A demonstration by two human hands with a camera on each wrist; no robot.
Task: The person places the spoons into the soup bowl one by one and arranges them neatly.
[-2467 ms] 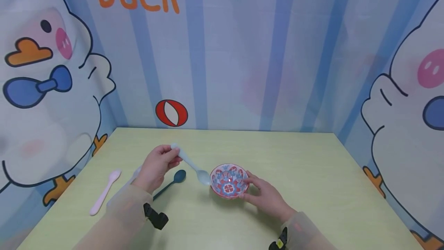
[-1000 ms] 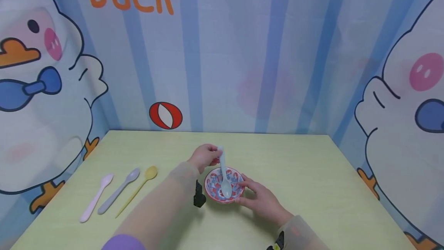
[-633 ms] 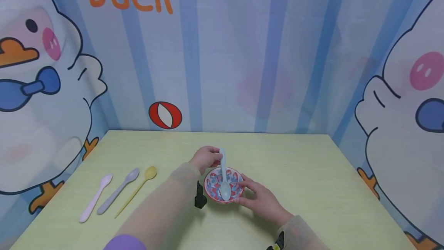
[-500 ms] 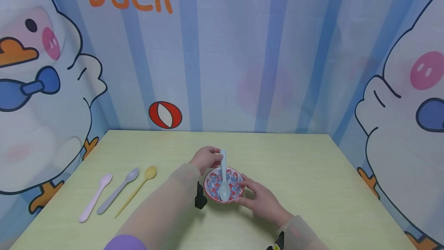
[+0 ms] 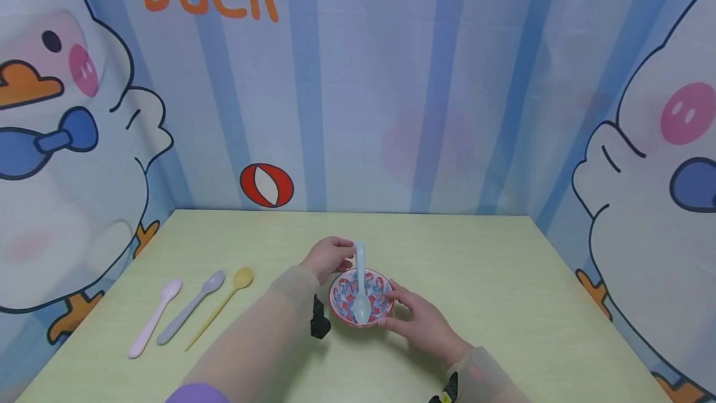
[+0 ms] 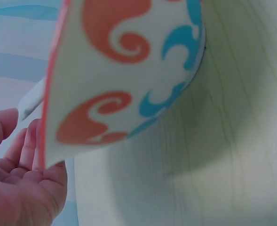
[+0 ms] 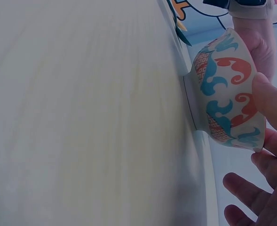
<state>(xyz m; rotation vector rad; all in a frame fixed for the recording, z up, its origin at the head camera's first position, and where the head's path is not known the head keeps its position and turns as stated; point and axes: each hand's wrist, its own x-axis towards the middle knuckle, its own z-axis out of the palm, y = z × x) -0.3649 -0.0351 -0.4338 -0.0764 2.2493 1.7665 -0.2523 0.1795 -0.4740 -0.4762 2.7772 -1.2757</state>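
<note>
Wood-grained table point(image 5: 470, 272); smooth spoon point(image 5: 360, 283) in round bowl point(image 5: 342, 297); left hand point(image 5: 329, 257), thumb and fingers apart; right hand point(image 5: 423, 322) clamped on bowl.

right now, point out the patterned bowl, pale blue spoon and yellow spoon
patterned bowl point(image 7: 227, 94), right wrist view, outer wall
pale blue spoon point(image 5: 361, 277), head view, its handle
yellow spoon point(image 5: 243, 278), head view, its scoop

A little red-rimmed bowl point(image 7: 228, 96) stands upright, patterned in red and blue. The pale blue spoon point(image 5: 360, 282) slants into it, scoop toward six o'clock, handle jutting past the rim at twelve.
</note>
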